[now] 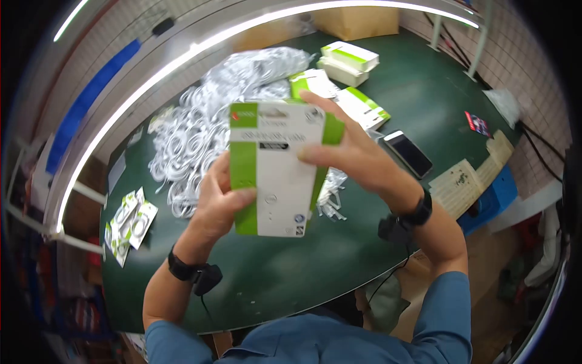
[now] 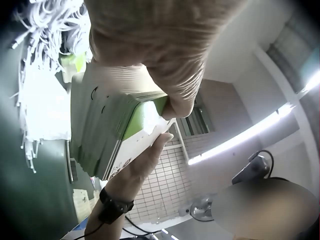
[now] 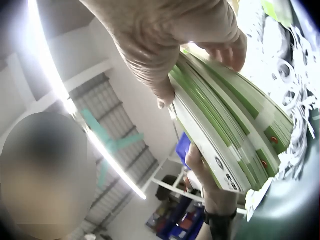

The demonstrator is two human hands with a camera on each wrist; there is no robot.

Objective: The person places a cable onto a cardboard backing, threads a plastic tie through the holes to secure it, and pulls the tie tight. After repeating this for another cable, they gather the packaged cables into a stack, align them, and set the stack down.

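Both hands hold a thick stack of green-and-white packaging cards [image 1: 279,176] above the table. The top card faces up and has a hang slot at its upper edge. My left hand [image 1: 215,203] grips the stack's left side, its thumb on the front. On the other side my right hand [image 1: 357,151] has its thumb across the top card and its fingers behind. In the left wrist view the layered edges of the cards [image 2: 105,125] show. The right wrist view shows the cards [image 3: 230,120] slightly fanned, with gaps between groups.
A large heap of coiled white cables [image 1: 188,139] lies behind the stack on the green table [image 1: 254,297]. White-and-green boxes [image 1: 348,57] stand at the back, a phone [image 1: 409,153] to the right. Packaged cables [image 1: 130,221] lie at left, a blue bin [image 1: 494,203] at right.
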